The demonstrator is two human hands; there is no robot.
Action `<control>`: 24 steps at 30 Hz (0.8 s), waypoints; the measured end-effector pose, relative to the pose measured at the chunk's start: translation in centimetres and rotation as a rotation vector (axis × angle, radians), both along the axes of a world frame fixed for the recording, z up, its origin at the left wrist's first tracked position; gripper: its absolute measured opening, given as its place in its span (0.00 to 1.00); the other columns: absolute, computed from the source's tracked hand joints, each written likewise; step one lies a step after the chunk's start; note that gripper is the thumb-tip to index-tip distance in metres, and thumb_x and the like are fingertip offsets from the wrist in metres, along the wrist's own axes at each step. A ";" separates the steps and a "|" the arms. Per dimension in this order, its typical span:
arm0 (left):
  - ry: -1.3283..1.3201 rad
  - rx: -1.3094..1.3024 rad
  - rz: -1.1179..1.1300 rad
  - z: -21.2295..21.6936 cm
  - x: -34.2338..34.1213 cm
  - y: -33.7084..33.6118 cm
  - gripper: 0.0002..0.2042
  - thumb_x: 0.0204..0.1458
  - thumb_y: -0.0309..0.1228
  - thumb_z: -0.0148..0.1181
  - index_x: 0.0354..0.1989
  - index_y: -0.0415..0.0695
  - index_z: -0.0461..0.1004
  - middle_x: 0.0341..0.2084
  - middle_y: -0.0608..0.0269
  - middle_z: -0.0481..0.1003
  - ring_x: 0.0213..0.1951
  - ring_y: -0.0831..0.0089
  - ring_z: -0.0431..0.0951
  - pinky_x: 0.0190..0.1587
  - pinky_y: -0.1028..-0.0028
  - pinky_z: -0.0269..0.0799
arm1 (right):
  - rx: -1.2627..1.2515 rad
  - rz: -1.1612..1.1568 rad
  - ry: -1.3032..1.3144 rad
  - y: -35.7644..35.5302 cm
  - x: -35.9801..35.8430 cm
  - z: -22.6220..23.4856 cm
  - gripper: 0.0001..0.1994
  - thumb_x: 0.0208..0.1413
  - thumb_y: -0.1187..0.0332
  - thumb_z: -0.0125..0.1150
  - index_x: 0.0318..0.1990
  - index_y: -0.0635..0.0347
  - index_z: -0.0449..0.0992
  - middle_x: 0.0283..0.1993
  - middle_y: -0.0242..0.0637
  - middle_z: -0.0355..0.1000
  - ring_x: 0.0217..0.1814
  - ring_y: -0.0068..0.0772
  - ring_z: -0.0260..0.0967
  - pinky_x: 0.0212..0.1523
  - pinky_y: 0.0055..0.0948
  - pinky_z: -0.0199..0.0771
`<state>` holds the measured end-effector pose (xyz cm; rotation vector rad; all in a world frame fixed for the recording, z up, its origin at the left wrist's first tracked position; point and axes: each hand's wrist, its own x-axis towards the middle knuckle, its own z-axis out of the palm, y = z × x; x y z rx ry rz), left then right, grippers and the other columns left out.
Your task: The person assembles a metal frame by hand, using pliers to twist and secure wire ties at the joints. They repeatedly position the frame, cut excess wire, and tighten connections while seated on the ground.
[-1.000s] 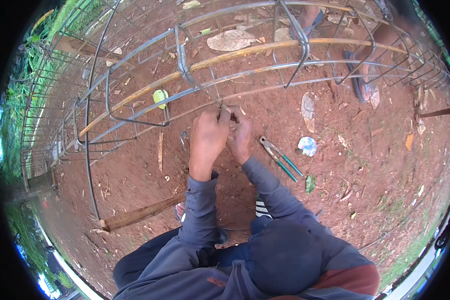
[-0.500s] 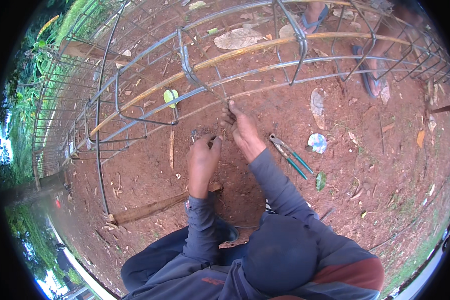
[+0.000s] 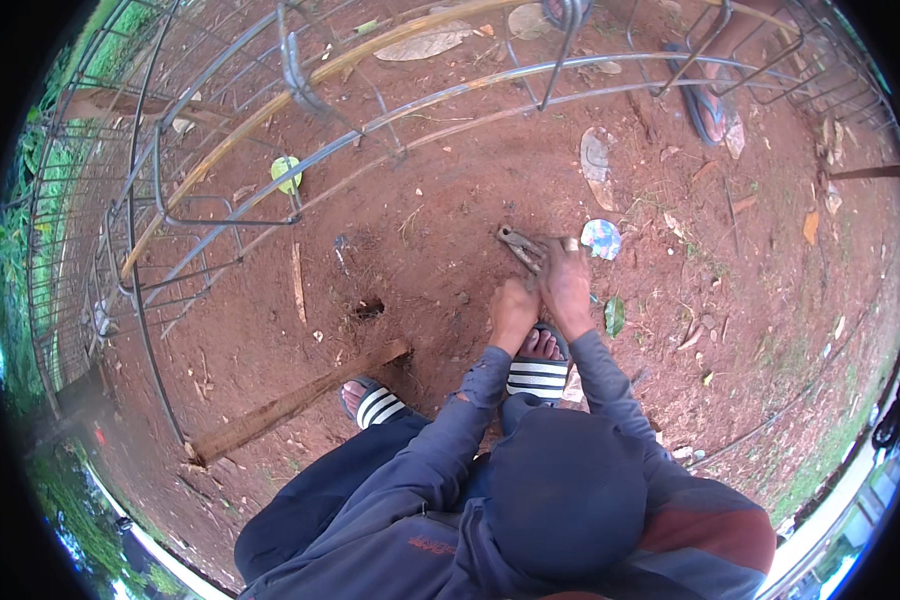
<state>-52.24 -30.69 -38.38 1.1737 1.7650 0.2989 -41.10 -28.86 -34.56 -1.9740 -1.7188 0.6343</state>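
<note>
A pair of pincers (image 3: 522, 246) with a dull metal head is low over the red soil, right of centre, its jaws pointing up and left. My right hand (image 3: 567, 288) is closed round its handles, which are mostly hidden by the fingers. My left hand (image 3: 514, 312) is closed too, right beside the right hand and near the pincers' handles; what it holds, if anything, is hidden. Beyond both hands, a long cage of steel bars (image 3: 370, 125) with bent square stirrups (image 3: 292, 75) curves across the far side, apart from the hands.
A wooden plank (image 3: 300, 402) lies on the ground at the left, beside a striped sandal (image 3: 375, 403) on my foot. A round shiny scrap (image 3: 601, 239) and a green leaf (image 3: 614, 316) lie near my right hand. Another person's sandalled foot (image 3: 708, 108) stands behind the cage.
Both hands have left the cage's near bar and come back toward me and to the right. The pincers, lying on the soil before, are now in my right hand. The view has shifted.
</note>
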 end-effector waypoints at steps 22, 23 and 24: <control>-0.622 0.387 0.554 4.7 -7.4 2.1 0.17 0.64 0.22 0.54 0.61 0.37 0.65 0.41 0.60 0.74 0.41 0.76 0.76 0.42 0.73 0.73 | -0.102 0.191 0.316 1.9 -2.0 10.0 0.15 0.66 0.68 0.59 0.56 0.64 0.70 0.40 0.63 0.77 0.46 0.70 0.75 0.41 0.56 0.73; -0.551 0.487 0.524 4.4 -8.9 2.7 0.16 0.65 0.23 0.54 0.60 0.36 0.66 0.41 0.61 0.75 0.41 0.77 0.75 0.43 0.74 0.73 | -0.084 0.196 0.341 2.1 -2.7 9.8 0.15 0.66 0.68 0.59 0.56 0.63 0.70 0.40 0.63 0.77 0.45 0.70 0.75 0.41 0.56 0.73; -0.521 0.501 0.491 4.2 -9.8 3.3 0.15 0.65 0.23 0.54 0.59 0.36 0.68 0.41 0.60 0.75 0.41 0.77 0.75 0.43 0.74 0.72 | -0.063 0.193 0.361 2.3 -3.2 9.5 0.15 0.66 0.68 0.59 0.56 0.63 0.70 0.39 0.63 0.77 0.45 0.69 0.75 0.40 0.56 0.73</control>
